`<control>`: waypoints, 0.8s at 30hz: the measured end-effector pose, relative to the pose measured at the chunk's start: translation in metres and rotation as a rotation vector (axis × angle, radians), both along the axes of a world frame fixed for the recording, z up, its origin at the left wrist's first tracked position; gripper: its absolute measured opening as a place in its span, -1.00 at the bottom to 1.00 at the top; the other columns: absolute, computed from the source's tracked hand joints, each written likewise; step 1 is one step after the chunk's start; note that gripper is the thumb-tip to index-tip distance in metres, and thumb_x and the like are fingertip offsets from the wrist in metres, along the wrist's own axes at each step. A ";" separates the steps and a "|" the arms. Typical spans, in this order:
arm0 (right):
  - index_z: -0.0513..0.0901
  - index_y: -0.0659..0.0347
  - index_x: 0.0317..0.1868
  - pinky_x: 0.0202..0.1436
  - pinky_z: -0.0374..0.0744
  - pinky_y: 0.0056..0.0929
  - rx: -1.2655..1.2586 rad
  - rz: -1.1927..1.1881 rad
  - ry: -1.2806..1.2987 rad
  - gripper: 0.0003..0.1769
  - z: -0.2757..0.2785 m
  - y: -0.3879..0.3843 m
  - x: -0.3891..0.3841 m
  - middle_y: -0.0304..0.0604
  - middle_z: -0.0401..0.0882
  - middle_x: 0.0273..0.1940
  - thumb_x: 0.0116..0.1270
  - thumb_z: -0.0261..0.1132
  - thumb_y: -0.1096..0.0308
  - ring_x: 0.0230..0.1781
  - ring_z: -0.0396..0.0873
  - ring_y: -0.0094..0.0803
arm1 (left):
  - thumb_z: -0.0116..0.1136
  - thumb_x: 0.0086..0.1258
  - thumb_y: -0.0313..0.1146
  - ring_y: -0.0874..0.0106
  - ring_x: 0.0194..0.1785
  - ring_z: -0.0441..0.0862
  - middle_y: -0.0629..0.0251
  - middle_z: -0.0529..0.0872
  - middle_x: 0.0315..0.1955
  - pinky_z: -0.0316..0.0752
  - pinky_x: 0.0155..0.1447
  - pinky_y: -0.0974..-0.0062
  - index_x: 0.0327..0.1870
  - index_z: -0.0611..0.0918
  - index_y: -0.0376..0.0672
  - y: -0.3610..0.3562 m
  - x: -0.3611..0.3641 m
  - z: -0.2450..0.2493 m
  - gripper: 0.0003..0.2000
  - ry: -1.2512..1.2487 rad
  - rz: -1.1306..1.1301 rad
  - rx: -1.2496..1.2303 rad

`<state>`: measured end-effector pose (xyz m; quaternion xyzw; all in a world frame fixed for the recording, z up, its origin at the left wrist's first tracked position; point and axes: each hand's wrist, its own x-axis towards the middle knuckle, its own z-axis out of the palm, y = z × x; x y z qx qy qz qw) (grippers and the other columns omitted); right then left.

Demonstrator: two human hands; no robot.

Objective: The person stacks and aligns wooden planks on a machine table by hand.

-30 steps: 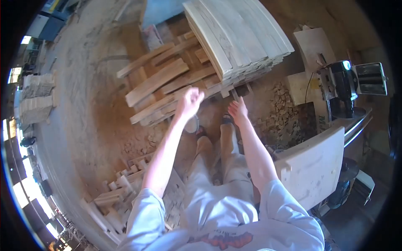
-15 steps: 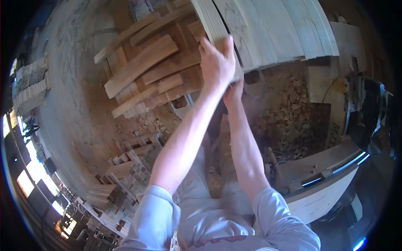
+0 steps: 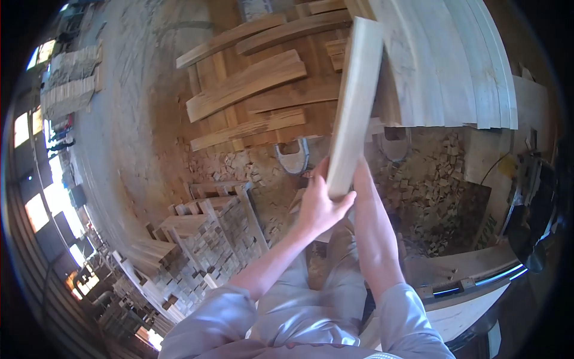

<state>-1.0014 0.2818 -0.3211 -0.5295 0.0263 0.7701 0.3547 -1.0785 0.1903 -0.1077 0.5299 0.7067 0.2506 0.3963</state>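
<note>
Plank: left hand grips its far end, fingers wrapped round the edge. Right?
No. The left hand grips the plank at its near end, not the far one, fingers wrapped round the edge. The far end points away over the stack. The head view shows it.

The floor (image 3: pixel 137 125) is covered with sawdust and small wood offcuts (image 3: pixel 430 191). Loose planks (image 3: pixel 245 84) lie beside a large stack of boards (image 3: pixel 448 66). Bright daylight enters through windows (image 3: pixel 34 212) on the left side.
</note>
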 end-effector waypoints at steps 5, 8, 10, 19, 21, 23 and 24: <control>0.44 0.21 0.31 0.18 0.56 -0.30 0.056 -0.101 0.013 -0.14 0.019 -0.099 -0.022 -0.12 0.61 0.06 0.43 -0.10 -0.41 0.11 0.56 -0.34 | 0.45 0.08 -0.31 -0.10 0.17 0.54 -0.22 0.45 0.20 0.54 0.22 0.13 0.39 0.21 -0.38 -0.065 -0.016 0.025 -0.14 0.001 -0.056 0.052; 0.43 0.21 0.32 0.17 0.57 -0.29 0.045 -0.121 0.044 -0.16 0.065 -0.191 -0.036 -0.11 0.59 0.08 0.43 -0.08 -0.40 0.11 0.57 -0.33 | 0.44 0.09 -0.30 -0.13 0.16 0.55 -0.24 0.44 0.20 0.57 0.21 0.17 0.39 0.21 -0.38 -0.096 -0.041 0.088 -0.14 0.032 -0.157 0.002; 0.42 0.20 0.32 0.16 0.57 -0.28 0.060 -0.137 0.066 -0.17 0.108 -0.222 -0.046 -0.11 0.58 0.10 0.44 -0.07 -0.39 0.11 0.57 -0.33 | 0.44 0.09 -0.28 -0.14 0.16 0.55 -0.25 0.43 0.21 0.58 0.20 0.18 0.39 0.21 -0.39 -0.103 -0.066 0.138 -0.14 0.065 -0.255 -0.012; 0.37 0.19 0.34 0.12 0.60 -0.25 0.701 0.071 -0.688 -0.21 0.268 -0.307 -0.036 -0.09 0.54 0.17 0.45 -0.01 -0.33 0.10 0.57 -0.32 | 0.38 0.18 -0.13 -0.09 0.11 0.61 -0.21 0.46 0.16 0.62 0.18 0.14 0.38 0.25 -0.35 -0.114 -0.088 0.365 -0.18 0.230 -1.054 -0.043; 0.40 0.14 0.31 0.19 0.56 -0.20 0.312 -0.557 -0.001 -0.32 0.329 -0.322 -0.009 -0.10 0.55 0.16 0.45 0.10 -0.23 0.14 0.55 -0.29 | 0.38 0.16 -0.07 -0.03 0.16 0.59 -0.11 0.49 0.20 0.54 0.26 0.14 0.41 0.24 -0.27 -0.112 -0.067 0.401 -0.16 0.244 -1.204 -0.034; 0.39 0.12 0.32 0.24 0.51 -0.18 0.489 -0.770 0.041 -0.32 0.370 -0.323 0.017 -0.12 0.54 0.16 0.44 0.11 -0.23 0.18 0.52 -0.28 | 0.38 0.15 -0.05 0.00 0.18 0.59 -0.08 0.50 0.20 0.52 0.27 0.16 0.42 0.24 -0.25 -0.106 -0.029 0.431 -0.14 0.301 -1.377 -0.004; 0.38 0.09 0.33 0.30 0.46 -0.16 0.621 -0.899 0.092 -0.32 0.387 -0.332 0.031 -0.13 0.53 0.17 0.43 0.13 -0.23 0.21 0.50 -0.28 | 0.37 0.14 -0.03 0.03 0.19 0.58 -0.06 0.51 0.21 0.50 0.27 0.18 0.43 0.23 -0.22 -0.110 -0.006 0.443 -0.13 0.347 -1.471 -0.034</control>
